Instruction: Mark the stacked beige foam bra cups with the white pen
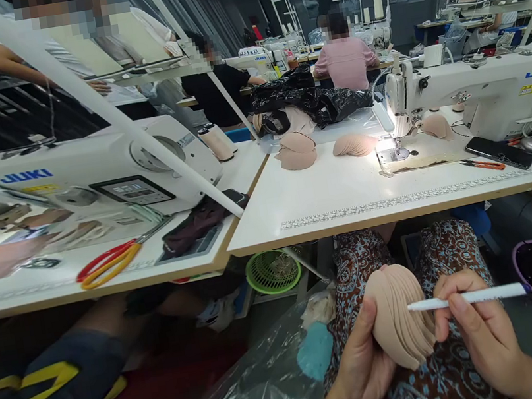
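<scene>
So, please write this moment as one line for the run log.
left hand: holds stack of foam cups | right hand: holds white pen, tip at stack | place: over lap

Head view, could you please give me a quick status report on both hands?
Left hand shut on stack of beige pads, over the lap. Right hand shut on white pen, tip at the stack. Nothing between them.

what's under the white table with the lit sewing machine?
Under the white table: a green basket on the floor and patterned fabric over the person's lap. The left hand holds a stack of beige pads there. The table edge hides anything further back.
</scene>
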{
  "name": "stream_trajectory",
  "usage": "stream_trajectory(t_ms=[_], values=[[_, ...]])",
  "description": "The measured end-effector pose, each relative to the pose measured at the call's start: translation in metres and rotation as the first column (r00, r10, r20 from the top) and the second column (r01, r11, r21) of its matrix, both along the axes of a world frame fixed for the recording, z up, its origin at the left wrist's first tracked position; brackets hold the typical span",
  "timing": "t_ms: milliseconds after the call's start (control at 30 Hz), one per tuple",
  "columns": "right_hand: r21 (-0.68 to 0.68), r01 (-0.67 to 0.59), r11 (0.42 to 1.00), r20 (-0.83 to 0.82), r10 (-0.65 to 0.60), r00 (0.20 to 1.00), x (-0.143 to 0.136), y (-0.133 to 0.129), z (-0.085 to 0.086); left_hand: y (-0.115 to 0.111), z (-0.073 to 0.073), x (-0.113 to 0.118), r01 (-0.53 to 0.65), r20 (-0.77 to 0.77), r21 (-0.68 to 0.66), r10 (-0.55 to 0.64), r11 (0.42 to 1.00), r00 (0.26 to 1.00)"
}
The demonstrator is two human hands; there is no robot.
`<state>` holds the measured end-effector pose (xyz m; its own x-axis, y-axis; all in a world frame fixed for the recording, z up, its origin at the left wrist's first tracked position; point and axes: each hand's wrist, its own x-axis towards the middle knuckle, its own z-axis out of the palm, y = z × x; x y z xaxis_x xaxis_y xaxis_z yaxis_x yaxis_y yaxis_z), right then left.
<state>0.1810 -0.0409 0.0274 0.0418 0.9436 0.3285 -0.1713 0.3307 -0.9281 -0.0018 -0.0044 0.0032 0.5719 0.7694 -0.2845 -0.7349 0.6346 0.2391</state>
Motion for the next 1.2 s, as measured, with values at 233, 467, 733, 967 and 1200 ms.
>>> stream_trajectory(t_ms=[233,467,733,967,1200], values=[[0.298,-0.096,0.950,0.216,0.031,0.976,0.004,-0.002,0.005,0.001,0.006,0.004,-0.045,0.085,0.002,0.045,0.999,0.995],[0.126,0.071,0.990,-0.004,-0.071,0.997,0.000,0.002,-0.003,0.000,0.006,0.004,-0.059,0.014,-0.020,0.059,0.998,0.998],[-0.020,0.056,0.998,-0.021,-0.056,0.998,0.000,0.003,-0.004,-0.001,0.005,0.004,-0.008,0.027,0.012,0.008,1.000,1.000],[-0.049,0.110,0.993,-0.058,-0.113,0.992,0.001,0.005,-0.004,0.000,0.005,0.004,-0.056,-0.025,-0.035,0.056,0.998,0.998],[-0.080,0.012,0.997,-0.127,-0.022,0.992,-0.003,0.006,0.000,-0.001,0.007,0.007,-0.036,-0.023,-0.026,0.035,0.999,0.999]])
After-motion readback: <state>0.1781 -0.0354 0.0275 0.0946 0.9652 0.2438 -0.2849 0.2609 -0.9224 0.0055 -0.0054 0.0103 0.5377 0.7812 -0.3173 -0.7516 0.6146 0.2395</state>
